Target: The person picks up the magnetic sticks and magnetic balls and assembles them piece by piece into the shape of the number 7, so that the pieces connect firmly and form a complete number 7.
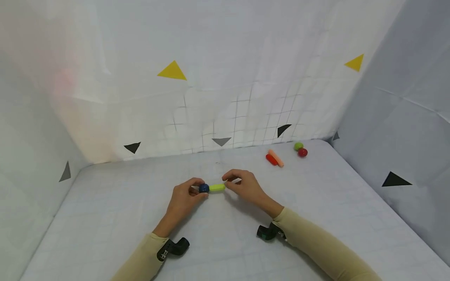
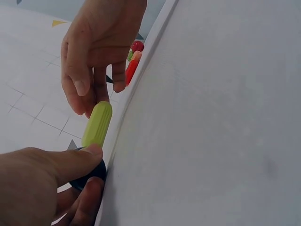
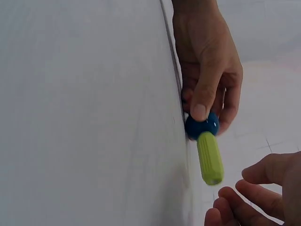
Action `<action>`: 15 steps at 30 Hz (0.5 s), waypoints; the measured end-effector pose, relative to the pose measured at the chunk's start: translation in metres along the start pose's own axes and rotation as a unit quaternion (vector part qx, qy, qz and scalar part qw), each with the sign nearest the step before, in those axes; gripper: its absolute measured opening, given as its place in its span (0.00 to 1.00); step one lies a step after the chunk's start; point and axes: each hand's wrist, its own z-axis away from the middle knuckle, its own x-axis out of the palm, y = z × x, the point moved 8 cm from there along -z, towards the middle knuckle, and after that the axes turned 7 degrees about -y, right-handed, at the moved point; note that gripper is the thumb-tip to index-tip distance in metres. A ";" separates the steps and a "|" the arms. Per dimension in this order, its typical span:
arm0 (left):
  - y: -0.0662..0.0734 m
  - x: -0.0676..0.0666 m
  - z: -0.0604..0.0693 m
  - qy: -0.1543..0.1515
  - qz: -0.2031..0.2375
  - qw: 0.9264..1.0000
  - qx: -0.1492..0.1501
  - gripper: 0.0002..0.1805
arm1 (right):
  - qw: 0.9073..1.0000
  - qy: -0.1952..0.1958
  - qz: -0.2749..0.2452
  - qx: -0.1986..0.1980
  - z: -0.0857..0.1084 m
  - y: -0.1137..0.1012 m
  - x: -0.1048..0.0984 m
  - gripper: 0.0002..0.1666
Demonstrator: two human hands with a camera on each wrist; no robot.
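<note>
My left hand (image 1: 183, 198) pinches a dark blue ball (image 1: 204, 188) between thumb and fingers, low over the white table. A short ridged lime-green stick (image 3: 209, 159) extends from the ball toward the right hand; its far end is free. Just beyond that end, my right hand (image 1: 245, 186) hovers with its fingers loosely bent and nothing between them. A small gap between the right fingertips and the stick shows in the right wrist view. In the left wrist view, the left thumb (image 2: 77, 164) lies over where stick and ball meet, hiding part of the joint.
On the white table (image 1: 218, 242), at the back right, a red stick (image 1: 271, 159) lies beside a longer peach stick (image 1: 276, 158). Farther right, a green ball (image 1: 298, 146) and a red ball (image 1: 302, 152) sit together. White sheet walls stand behind and at both sides.
</note>
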 end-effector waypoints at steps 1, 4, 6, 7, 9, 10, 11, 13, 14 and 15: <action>0.000 0.000 0.000 0.000 -0.001 1.000 -0.002 0.19 | 1.000 0.004 0.001 0.000 0.000 0.000 -0.003 0.10; -0.001 0.001 0.000 0.000 -0.002 1.000 -0.008 0.19 | 1.000 0.016 0.005 0.000 0.001 0.003 -0.015 0.09; 0.000 0.001 0.000 0.000 -0.002 1.000 -0.011 0.20 | 0.999 0.029 0.012 0.001 0.002 0.006 -0.024 0.09; 0.000 0.002 0.000 -0.001 -0.002 1.000 -0.008 0.20 | 0.999 0.039 0.016 0.003 0.002 0.007 -0.030 0.09; 0.001 0.003 -0.001 -0.003 0.000 1.000 -0.007 0.20 | 0.998 0.059 0.022 0.005 0.003 0.010 -0.042 0.08; 0.001 0.003 -0.001 -0.003 0.002 1.000 -0.007 0.20 | 0.997 0.069 0.023 0.004 0.003 0.010 -0.048 0.08; 0.002 0.003 -0.001 -0.004 0.003 1.000 -0.007 0.20 | 0.997 0.078 0.026 0.006 0.003 0.011 -0.055 0.08; 0.002 0.003 -0.001 -0.004 0.003 1.000 -0.005 0.20 | 0.995 0.094 0.026 0.007 0.004 0.012 -0.066 0.08; 0.002 0.003 0.000 -0.004 0.006 1.000 -0.008 0.20 | 0.995 0.100 0.029 0.007 0.004 0.013 -0.072 0.08; 0.002 0.003 0.000 -0.004 0.006 1.000 -0.008 0.20 | 0.994 0.106 0.029 0.004 0.005 0.013 -0.077 0.08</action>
